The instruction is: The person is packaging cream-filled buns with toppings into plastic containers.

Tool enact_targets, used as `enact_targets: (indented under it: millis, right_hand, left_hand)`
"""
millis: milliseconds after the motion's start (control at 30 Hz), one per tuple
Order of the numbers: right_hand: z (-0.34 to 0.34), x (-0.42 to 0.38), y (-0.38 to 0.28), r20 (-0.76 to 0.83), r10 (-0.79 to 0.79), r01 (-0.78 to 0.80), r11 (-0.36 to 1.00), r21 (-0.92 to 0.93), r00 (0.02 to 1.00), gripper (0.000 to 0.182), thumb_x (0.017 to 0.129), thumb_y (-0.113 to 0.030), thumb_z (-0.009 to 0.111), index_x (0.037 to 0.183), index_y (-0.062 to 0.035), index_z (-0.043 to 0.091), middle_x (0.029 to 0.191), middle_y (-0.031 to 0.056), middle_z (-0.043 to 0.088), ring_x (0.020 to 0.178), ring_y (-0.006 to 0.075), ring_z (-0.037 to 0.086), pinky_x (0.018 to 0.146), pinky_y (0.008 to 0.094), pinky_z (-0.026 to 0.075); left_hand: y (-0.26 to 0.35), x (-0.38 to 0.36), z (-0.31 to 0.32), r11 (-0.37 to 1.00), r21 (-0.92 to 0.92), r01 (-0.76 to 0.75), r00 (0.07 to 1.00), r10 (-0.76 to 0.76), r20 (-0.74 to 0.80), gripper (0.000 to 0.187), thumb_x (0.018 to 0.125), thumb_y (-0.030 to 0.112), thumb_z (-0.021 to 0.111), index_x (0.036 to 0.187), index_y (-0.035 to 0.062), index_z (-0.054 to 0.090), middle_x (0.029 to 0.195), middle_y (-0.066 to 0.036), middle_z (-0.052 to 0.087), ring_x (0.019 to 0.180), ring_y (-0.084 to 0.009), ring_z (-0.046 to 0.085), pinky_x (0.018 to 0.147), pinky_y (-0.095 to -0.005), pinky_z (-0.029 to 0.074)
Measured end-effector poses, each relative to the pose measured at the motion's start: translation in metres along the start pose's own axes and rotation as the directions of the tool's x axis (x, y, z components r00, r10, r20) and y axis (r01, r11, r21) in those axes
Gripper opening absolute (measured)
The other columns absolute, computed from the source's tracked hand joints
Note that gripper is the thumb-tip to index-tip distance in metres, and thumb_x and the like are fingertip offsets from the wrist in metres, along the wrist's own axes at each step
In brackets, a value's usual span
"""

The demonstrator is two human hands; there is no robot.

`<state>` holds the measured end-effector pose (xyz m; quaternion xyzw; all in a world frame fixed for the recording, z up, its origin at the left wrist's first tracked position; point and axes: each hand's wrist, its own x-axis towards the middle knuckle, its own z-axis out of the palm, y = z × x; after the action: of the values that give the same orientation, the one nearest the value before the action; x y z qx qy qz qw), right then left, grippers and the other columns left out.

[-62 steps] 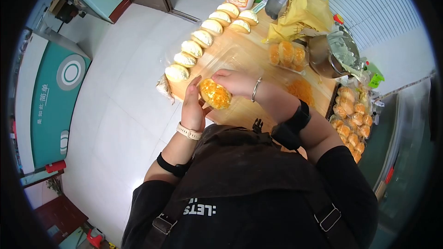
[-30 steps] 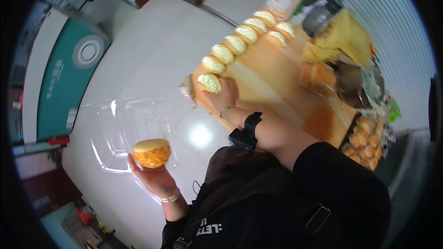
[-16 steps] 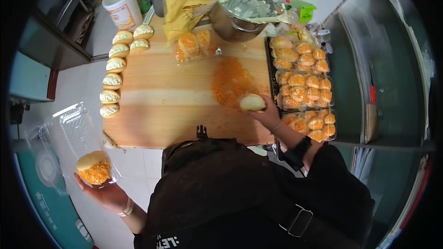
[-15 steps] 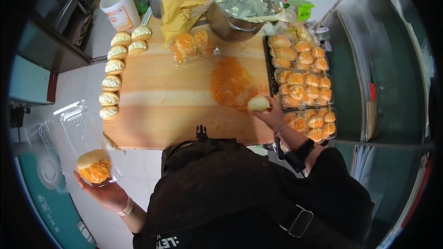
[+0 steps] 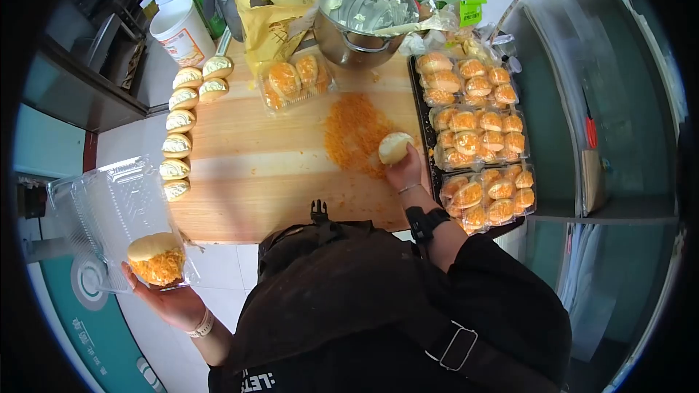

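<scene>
My left hand (image 5: 173, 306) supports an open clear plastic box (image 5: 120, 200) from below, off the board's left side. Inside the box sits a bun (image 5: 156, 262) coated with orange shreds. My right hand (image 5: 406, 171) grips a cream-faced bun (image 5: 395, 148) at the right edge of the orange shred pile (image 5: 357, 131). Several cream-topped buns (image 5: 180, 121) line the left edge of the wooden board (image 5: 255, 196).
Packed boxes of orange-topped buns (image 5: 477, 135) stand on a dark tray at the right. Behind the board are a steel pot (image 5: 364, 44), a yellow paper bag (image 5: 273, 18), a white tub (image 5: 182, 36) and a filled box (image 5: 295, 84).
My right hand has lifted the bun slightly up and left, and its cream face now shows more. The whole view has shifted a little. My left hand still holds the box.
</scene>
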<state>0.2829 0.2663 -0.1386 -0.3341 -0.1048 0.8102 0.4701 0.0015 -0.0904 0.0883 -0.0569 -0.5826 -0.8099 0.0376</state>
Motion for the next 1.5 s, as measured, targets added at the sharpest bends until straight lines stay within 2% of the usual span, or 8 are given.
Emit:
enact_targets:
  millis: [167, 367, 800, 933, 1067, 1200, 1300, 1500]
  right_hand:
    - [0.049, 0.017, -0.019, 0.072, 0.119, -0.117, 0.992, -0.035, 0.99, 0.039, 0.087, -0.026, 0.051, 0.122, -0.007, 0.047, 0.12, 0.0071, 0.053, 0.113, 0.025, 0.048, 0.096, 0.0384, 0.038]
    - [0.078, 0.105, -0.045, 0.188, 0.248, -0.05, 0.718, -0.695, 0.95, 0.037, 0.086, -0.026, 0.054, 0.115, -0.0032, 0.051, 0.111, 0.0087, 0.058, 0.104, 0.0225, 0.054, 0.093, 0.0359, 0.04]
    - [0.077, 0.099, -0.041, 0.202, 0.675, -0.364, 0.596, -0.716, 0.71, 0.04, 0.085, -0.022, 0.053, 0.118, 0.0009, 0.05, 0.109, 0.0101, 0.06, 0.098, 0.022, 0.059, 0.088, 0.0325, 0.045]
    - [0.105, 0.053, -0.073, 0.164, 0.471, -0.151, 0.561, -0.814, 0.867, 0.043, 0.084, -0.02, 0.056, 0.121, 0.0005, 0.049, 0.112, 0.0101, 0.06, 0.098, 0.0202, 0.06, 0.085, 0.0341, 0.048]
    - [0.117, 0.03, -0.048, 0.24, 0.26, 0.324, -0.357, -0.876, 0.935, 0.059, 0.076, -0.035, 0.066, 0.12, 0.0013, 0.05, 0.107, 0.0152, 0.061, 0.094, 0.0284, 0.061, 0.086, 0.035, 0.047]
    - [0.108, 0.033, 0.011, 0.297, 0.091, 0.272, -0.708, -0.652, 0.95, 0.067, 0.073, -0.043, 0.068, 0.12, 0.0012, 0.05, 0.116, 0.0215, 0.051, 0.104, 0.035, 0.052, 0.09, 0.0387, 0.043]
    - [0.107, 0.022, 0.031, 0.59, -0.074, 0.362, -0.727, -0.584, 0.804, 0.064, 0.073, -0.039, 0.068, 0.122, -0.0009, 0.049, 0.119, 0.0224, 0.047, 0.107, 0.0366, 0.048, 0.09, 0.0411, 0.042]
    - [0.08, 0.038, 0.03, 0.726, 0.163, 0.62, -0.663, -0.421, 0.668, 0.049, 0.077, -0.028, 0.062, 0.12, -0.0081, 0.052, 0.117, 0.0197, 0.048, 0.104, 0.0369, 0.049, 0.091, 0.0418, 0.042]
  left_hand:
    - [0.006, -0.001, -0.005, 1.0, 0.022, 0.001, 0.998, 0.0, -0.065, 0.048, 0.098, 0.033, 0.027, 0.137, 0.0053, 0.034, 0.14, -0.008, 0.035, 0.127, -0.0249, 0.037, 0.101, -0.0414, 0.038]
    - [0.001, 0.002, -0.013, 0.999, 0.003, 0.034, 0.998, -0.033, -0.046, 0.05, 0.098, 0.036, 0.028, 0.138, 0.0058, 0.032, 0.138, -0.01, 0.036, 0.125, -0.0257, 0.039, 0.099, -0.041, 0.039]
    - [-0.003, 0.012, -0.031, 0.992, 0.124, 0.004, 1.0, -0.003, -0.008, 0.051, 0.099, 0.035, 0.022, 0.138, 0.0022, 0.03, 0.139, -0.013, 0.034, 0.126, -0.0271, 0.038, 0.101, -0.0406, 0.037]
    - [-0.002, 0.006, -0.023, 0.992, 0.098, 0.074, 0.997, -0.075, 0.003, 0.051, 0.099, 0.035, 0.022, 0.138, 0.0019, 0.03, 0.139, -0.013, 0.034, 0.125, -0.0267, 0.039, 0.101, -0.0408, 0.037]
    - [-0.006, 0.009, -0.015, 0.995, 0.059, 0.082, 0.996, -0.084, 0.027, 0.052, 0.099, 0.036, 0.021, 0.139, 0.0039, 0.029, 0.138, -0.012, 0.035, 0.124, -0.0267, 0.04, 0.1, -0.0409, 0.038]
    - [-0.005, 0.007, -0.01, 0.993, 0.05, 0.109, 0.993, -0.111, 0.035, 0.052, 0.099, 0.035, 0.02, 0.138, 0.0025, 0.03, 0.137, -0.013, 0.036, 0.124, -0.0271, 0.04, 0.099, -0.0407, 0.039]
    - [-0.001, 0.011, -0.007, 0.994, 0.041, 0.104, 0.995, -0.103, -0.017, 0.051, 0.099, 0.035, 0.022, 0.138, 0.0027, 0.031, 0.136, -0.013, 0.036, 0.124, -0.027, 0.04, 0.099, -0.041, 0.039]
    - [-0.004, 0.011, -0.016, 0.995, 0.047, 0.092, 0.996, -0.092, -0.008, 0.05, 0.098, 0.034, 0.023, 0.137, 0.0029, 0.031, 0.135, -0.013, 0.036, 0.123, -0.027, 0.041, 0.098, -0.0414, 0.04]
